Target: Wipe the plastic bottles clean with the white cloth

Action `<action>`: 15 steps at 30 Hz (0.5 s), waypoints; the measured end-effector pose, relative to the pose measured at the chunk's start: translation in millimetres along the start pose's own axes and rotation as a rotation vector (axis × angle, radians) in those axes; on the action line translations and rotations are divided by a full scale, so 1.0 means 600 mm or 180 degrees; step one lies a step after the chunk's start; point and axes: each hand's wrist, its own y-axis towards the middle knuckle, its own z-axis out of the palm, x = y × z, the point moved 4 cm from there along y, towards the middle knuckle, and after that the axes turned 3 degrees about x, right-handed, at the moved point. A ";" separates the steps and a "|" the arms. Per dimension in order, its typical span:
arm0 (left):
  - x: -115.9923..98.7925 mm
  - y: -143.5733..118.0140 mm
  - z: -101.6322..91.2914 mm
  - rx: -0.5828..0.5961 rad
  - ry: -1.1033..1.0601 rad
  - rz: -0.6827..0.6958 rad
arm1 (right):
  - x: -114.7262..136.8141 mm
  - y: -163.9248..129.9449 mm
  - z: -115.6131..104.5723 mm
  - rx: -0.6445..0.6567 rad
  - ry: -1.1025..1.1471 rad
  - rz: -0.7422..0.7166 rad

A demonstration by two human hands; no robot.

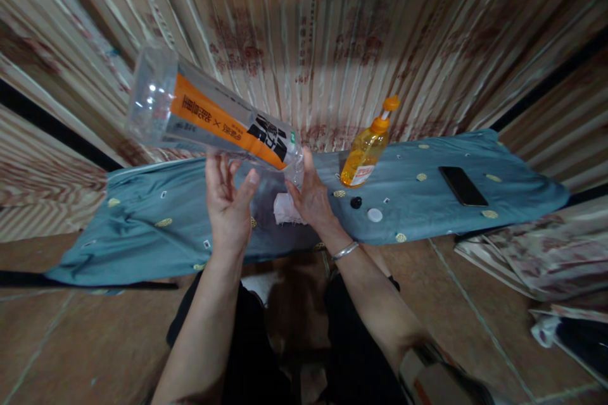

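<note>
The clear plastic bottle [213,117] with the orange label lies tilted in the air above the bench [142,221], its neck end low toward the middle and its base raised up to the left. Nearest to us, our left hand [230,202] is under the bottle's middle, fingers spread and upright, thumb out, touching its underside. Our right hand [311,193], a silver bangle [345,250] on its wrist, closes its fingers round the bottle's neck end. Just below that neck a white cloth [287,209] lies crumpled on the blue-grey cover of the bench. Right of the bottle's neck lie a small black cap [356,202] and a white cap [375,215], and behind them stands an orange-capped bottle of yellow liquid [367,150]. Farther right of the bottle a black phone [462,186] lies flat. Beyond the bottle hangs a striped curtain [332,31].
</note>
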 end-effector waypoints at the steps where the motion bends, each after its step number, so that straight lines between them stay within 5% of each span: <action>1: 0.001 0.000 0.000 0.0002 0.0012 -0.0012 | 0.000 0.000 0.000 -0.0002 -0.0007 0.0032; 15: -0.001 -0.001 0.003 0.0017 -0.0046 -0.0038 | -0.009 -0.002 0.007 -0.0024 0.0019 0.0028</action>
